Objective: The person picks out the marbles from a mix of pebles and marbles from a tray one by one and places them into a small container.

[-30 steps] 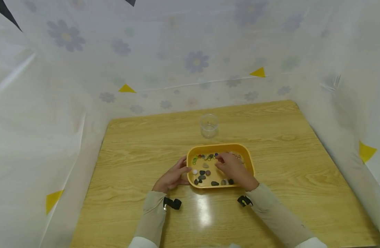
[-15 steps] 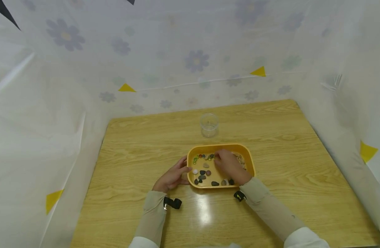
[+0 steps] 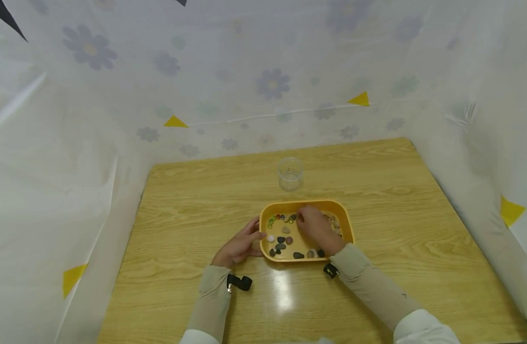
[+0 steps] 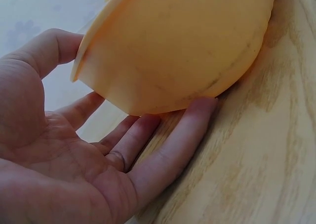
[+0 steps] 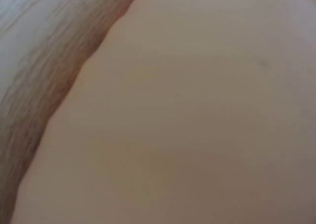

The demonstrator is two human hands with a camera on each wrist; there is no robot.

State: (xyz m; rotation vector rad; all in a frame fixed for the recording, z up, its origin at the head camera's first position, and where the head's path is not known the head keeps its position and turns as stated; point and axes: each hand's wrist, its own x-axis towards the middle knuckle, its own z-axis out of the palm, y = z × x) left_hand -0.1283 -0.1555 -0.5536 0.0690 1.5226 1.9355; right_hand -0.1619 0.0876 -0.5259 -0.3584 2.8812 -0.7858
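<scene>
The left hand (image 3: 239,243) grips the left end of the yellow tray (image 3: 282,207), thumb at the rim, fingers underneath; the right hand (image 3: 317,227) dips inside with fingers bent, though whether it pinches anything cannot be told; it blocks sight of some contents; dark stones (image 3: 298,255) and glass beads (image 3: 278,217) lie around it; a clear cup (image 3: 290,180) stands beyond; the tray sits on the tabletop (image 3: 194,200), long axis running left to right.

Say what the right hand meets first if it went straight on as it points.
Probably the far wall of the yellow tray, just ahead of the right hand; it might also brush the dark pebble beside its fingertips. Fingertip height is unclear.
</scene>
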